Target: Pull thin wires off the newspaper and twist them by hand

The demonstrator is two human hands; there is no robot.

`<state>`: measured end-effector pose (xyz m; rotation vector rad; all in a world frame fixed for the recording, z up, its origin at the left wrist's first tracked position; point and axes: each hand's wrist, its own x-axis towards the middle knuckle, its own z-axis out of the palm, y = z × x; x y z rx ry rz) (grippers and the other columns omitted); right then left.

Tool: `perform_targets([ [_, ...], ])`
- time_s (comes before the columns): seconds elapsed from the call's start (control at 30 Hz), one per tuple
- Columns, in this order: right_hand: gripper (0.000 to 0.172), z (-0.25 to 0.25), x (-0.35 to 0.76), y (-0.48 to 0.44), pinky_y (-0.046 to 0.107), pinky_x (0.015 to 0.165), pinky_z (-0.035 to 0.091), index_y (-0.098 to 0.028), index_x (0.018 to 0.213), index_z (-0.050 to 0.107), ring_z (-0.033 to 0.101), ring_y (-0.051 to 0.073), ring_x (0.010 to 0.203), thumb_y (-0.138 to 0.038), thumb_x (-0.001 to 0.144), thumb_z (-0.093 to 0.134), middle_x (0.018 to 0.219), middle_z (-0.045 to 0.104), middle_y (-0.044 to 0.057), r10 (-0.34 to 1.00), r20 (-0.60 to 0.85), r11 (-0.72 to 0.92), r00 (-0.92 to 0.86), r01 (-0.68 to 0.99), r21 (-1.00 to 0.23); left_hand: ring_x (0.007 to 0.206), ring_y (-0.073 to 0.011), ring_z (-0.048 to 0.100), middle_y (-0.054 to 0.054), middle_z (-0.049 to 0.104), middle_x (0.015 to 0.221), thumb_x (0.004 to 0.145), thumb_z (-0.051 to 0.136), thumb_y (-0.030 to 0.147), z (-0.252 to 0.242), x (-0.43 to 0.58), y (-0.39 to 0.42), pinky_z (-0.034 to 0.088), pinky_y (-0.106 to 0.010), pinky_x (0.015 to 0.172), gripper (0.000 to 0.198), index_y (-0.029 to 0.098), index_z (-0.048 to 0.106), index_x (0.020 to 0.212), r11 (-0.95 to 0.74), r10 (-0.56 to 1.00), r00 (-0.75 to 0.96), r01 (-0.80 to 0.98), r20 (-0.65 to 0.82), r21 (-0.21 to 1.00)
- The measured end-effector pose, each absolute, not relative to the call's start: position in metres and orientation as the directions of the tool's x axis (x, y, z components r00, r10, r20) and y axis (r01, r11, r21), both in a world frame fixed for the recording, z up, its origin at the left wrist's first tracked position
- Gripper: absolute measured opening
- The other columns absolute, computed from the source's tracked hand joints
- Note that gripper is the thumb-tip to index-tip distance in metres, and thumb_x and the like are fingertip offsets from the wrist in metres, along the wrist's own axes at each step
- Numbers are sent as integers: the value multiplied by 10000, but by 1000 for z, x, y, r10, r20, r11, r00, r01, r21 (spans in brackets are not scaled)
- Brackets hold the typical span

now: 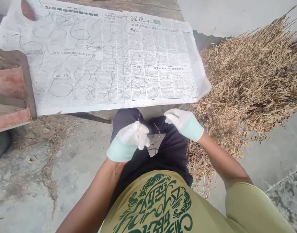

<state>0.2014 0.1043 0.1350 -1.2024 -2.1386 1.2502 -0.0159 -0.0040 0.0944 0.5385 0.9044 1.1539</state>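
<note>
My left hand (136, 135), in a white glove with a pale green cuff, is closed in a pinch above my lap. A thin strand (157, 127), like wire or thread, runs through its fingers: one end sticks up past the fingertips, and another part curves out to the right. Over my other knee, my right hand (181, 121) wears a matching glove. Its fingertips are pressed together, apart from the left hand; whether they hold anything is too small to make out. Beyond both hands, many thin curled strands (61, 89) lie in loops across newspaper sheets (116, 102).
The newspaper covers a wooden table (153, 5). A reddish object (28, 9) rests at its far left corner. Close on the left stands a reddish wooden stool or bench (9, 84). Dry stalks (250, 71) are heaped on the right, on the concrete floor (73, 181).
</note>
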Motion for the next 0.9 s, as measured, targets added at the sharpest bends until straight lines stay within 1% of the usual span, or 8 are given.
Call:
perform_targets([
  [0.07, 227, 125, 197, 84, 330, 799, 555, -183, 1064, 740, 717, 172, 757, -328, 1010, 573, 851, 767, 30, 791, -259, 2, -554, 426, -905, 561, -214, 685, -36, 646, 479, 877, 743, 565, 95, -14, -1, 573, -344, 649, 411, 158, 782, 919, 298, 952, 113, -547, -284, 782],
  [0.13, 211, 113, 188, 66, 308, 805, 568, -191, 1114, 748, 726, 152, 746, -237, 948, 627, 843, 774, 13, 805, -318, -114, -500, 396, -911, 600, -223, 700, -31, 661, 513, 868, 760, 539, 94, -12, 0, 580, -360, 687, 426, 140, 774, 1017, 281, 958, 102, -535, -269, 797],
  [0.3, 290, 89, 170, 52, 281, 704, 572, -208, 1185, 759, 672, 133, 628, -258, 991, 550, 696, 718, -15, 901, -256, -144, -350, 317, -938, 644, -164, 692, -66, 781, 811, 877, 753, 468, 92, 3, -1, 567, -309, 708, 456, 125, 738, 1176, 269, 918, -206, -308, -340, 913],
  [0.43, 331, 81, 165, 52, 274, 754, 575, -236, 1265, 748, 673, 128, 633, -280, 1017, 535, 693, 713, -32, 931, -185, -44, -316, 404, -914, 585, -131, 670, -29, 770, 764, 925, 656, 361, 98, 20, -2, 549, -263, 653, 411, 123, 717, 1255, 447, 821, -368, -60, -437, 892],
  [0.53, 343, 79, 164, 51, 260, 773, 570, -234, 1281, 750, 686, 125, 670, -278, 1038, 511, 741, 728, -27, 934, -141, 26, -329, 456, -890, 529, -122, 653, 8, 738, 683, 957, 581, 302, 103, 28, -1, 528, -239, 575, 458, 118, 658, 1369, 556, 777, -367, 20, -511, 831],
  [0.63, 357, 76, 165, 53, 252, 767, 566, -219, 1286, 754, 694, 132, 698, -242, 1052, 484, 743, 724, -14, 915, -86, 134, -395, 497, -857, 465, -113, 613, 34, 697, 607, 976, 514, 255, 106, 30, 0, 501, -222, 512, 495, 92, 608, 1434, 580, 770, -361, 52, -526, 813],
  [0.77, 359, 70, 172, 62, 292, 909, 570, -222, 1299, 747, 733, 179, 904, -212, 1055, 484, 971, 779, 44, 849, 42, 373, -527, 541, -753, 432, -118, 602, 50, 647, 522, 980, 472, 233, 108, 33, 1, 511, -222, 512, 476, 84, 645, 1398, 609, 770, -323, 115, -550, 785],
  [0.9, 368, 65, 177, 72, 315, 1004, 557, -213, 1309, 729, 731, 200, 1041, -185, 1058, 461, 1111, 777, 64, 763, 37, 481, -645, 529, -699, 436, -111, 600, 53, 667, 557, 983, 475, 258, 100, 34, 1, 514, -224, 532, 476, 139, 657, 1406, 616, 769, -333, 158, -546, 772],
])
